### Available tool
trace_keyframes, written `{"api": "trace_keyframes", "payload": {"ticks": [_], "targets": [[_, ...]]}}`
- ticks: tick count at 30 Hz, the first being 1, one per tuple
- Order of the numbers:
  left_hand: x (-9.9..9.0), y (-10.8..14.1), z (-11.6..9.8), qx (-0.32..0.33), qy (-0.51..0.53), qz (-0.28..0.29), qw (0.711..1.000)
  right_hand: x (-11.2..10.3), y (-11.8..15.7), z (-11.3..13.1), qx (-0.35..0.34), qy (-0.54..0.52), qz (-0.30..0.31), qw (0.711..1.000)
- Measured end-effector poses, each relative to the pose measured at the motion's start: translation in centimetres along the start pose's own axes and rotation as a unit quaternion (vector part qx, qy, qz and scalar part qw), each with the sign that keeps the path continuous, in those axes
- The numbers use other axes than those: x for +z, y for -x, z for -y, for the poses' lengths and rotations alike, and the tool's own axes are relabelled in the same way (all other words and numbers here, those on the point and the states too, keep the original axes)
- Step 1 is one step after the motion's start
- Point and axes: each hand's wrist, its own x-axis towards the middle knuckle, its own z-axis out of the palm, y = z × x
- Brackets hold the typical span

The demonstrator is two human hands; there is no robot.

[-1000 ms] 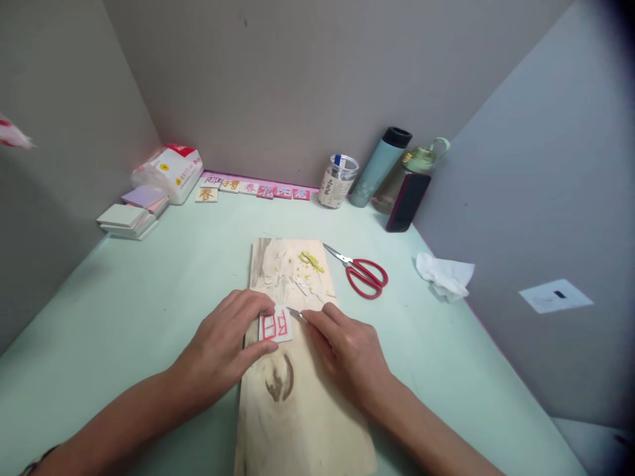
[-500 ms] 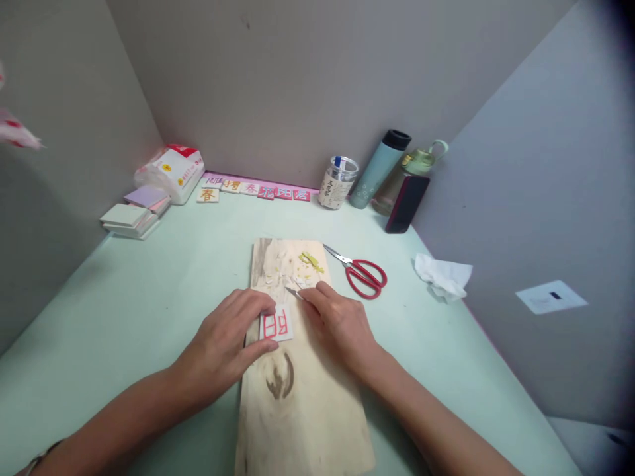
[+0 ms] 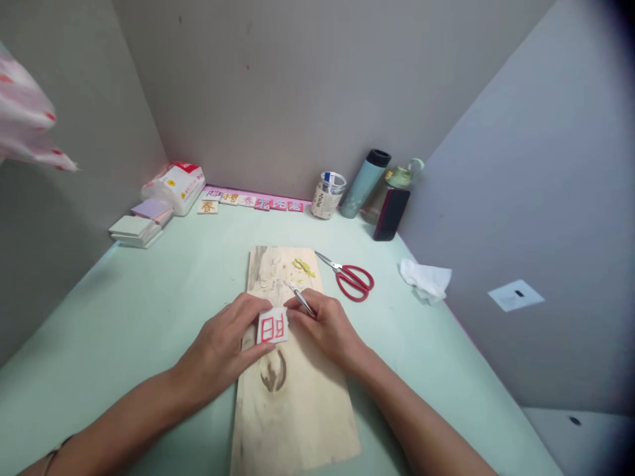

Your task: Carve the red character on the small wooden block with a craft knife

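A small white square block [image 3: 272, 326] with red character outlines lies on the wooden board [image 3: 302, 410]. My left hand [image 3: 231, 337] is closed on its left side, thumb at the lower edge and fingers at the upper. In my right hand [image 3: 322, 324] is a slim metal carving knife [image 3: 303, 302], pinched between thumb and fingers, its tip pointing up and left over the board. The right fingertips are close to the block's right edge; whether they touch it I cannot tell. White and yellow-green shavings [image 3: 302, 267] lie on the board's far end.
Red-handled scissors [image 3: 354, 282] lie right of the board, with a crumpled tissue [image 3: 425, 280] beyond. Along the back stand a glass jar [image 3: 325, 199], a blue bottle [image 3: 364, 185], a phone [image 3: 391, 215] and a tissue pack [image 3: 178, 187]. Stacked blocks [image 3: 133, 228] sit at left.
The knife now tilts more steeply, showing more of its handle, and my right fingers have come nearer the block's right edge. My left hand keeps its hold. The camera view has shifted slightly.
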Motion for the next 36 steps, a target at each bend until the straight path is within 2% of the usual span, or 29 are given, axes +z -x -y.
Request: {"api": "trace_keyframes", "payload": {"ticks": [3,7,10,18,25,28,31,33,36], "targets": [[0.1,0.1,-0.4,0.011,0.027,0.003,1.0,0.0,0.6,0.4,-0.046,0.082,-0.018,0.995],[0.3,0.2,-0.7,0.033,0.035,-0.002,0.999,0.4,1.1,0.8,-0.095,0.204,-0.056,0.973],[0.4,0.2,-0.7,0.039,0.034,-0.002,0.999,0.7,1.2,0.9,-0.11,0.226,-0.086,0.964],[0.1,0.0,-0.8,0.092,0.032,-0.011,0.995,0.7,0.7,1.3,-0.081,0.122,-0.122,0.982],[-0.5,0.5,-1.6,0.086,0.066,-0.018,0.994,-2.3,-0.1,-0.1,0.026,0.012,-0.21,0.977],[-0.7,0.6,-2.0,0.064,0.091,-0.018,0.994,-3.1,0.2,-0.2,0.055,-0.047,-0.171,0.983],[-0.7,0.6,-1.9,0.034,0.109,-0.022,0.993,-3.2,0.9,0.8,0.049,-0.1,-0.11,0.988],[-0.6,0.6,-1.8,0.017,0.123,-0.023,0.992,-3.2,1.4,1.7,0.036,-0.164,-0.036,0.985],[-0.6,0.5,-1.8,0.004,0.146,-0.021,0.989,-3.3,1.9,2.7,0.03,-0.247,0.081,0.965]]}}
